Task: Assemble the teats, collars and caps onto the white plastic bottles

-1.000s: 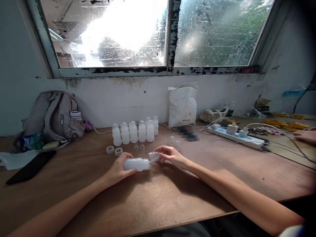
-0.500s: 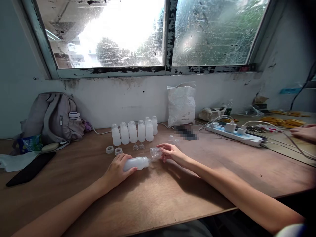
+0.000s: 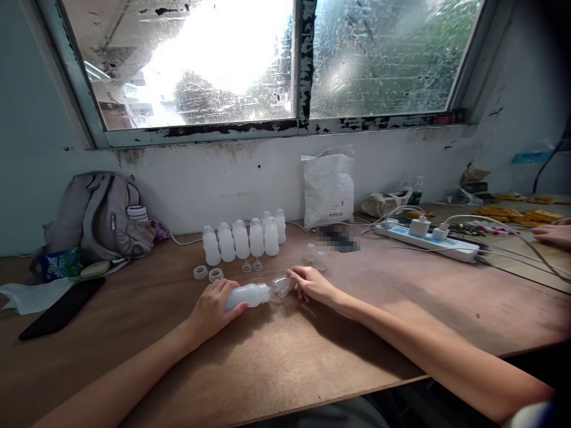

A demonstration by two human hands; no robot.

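Observation:
My left hand (image 3: 218, 306) is wrapped round a frosted white baby bottle (image 3: 250, 294), which lies on its side with its top toward the right. A clear nipple seems to stick out of that top. My right hand (image 3: 312, 285) pinches a clear cap (image 3: 282, 286) just right of it; the cap's open end faces the nipple, and I cannot tell whether they touch. Behind my hands stand several white capped bottles (image 3: 241, 241) in rows. Two clear nipples (image 3: 247, 266) and two white collar rings (image 3: 216, 274) sit in front of them. More clear caps (image 3: 319, 260) rest behind my right hand.
A grey backpack (image 3: 100, 214) leans on the wall at left, near a black flat case (image 3: 62, 309). A white plastic bag (image 3: 329, 189) stands at the back. A power strip (image 3: 428, 241) with cables lies at right. Another person's hand (image 3: 553, 233) shows at the right edge.
My right hand has turned the clear cap so it tilts and moved it slightly right and down. My left hand keeps its hold on the bottle. The camera view has shifted slightly.

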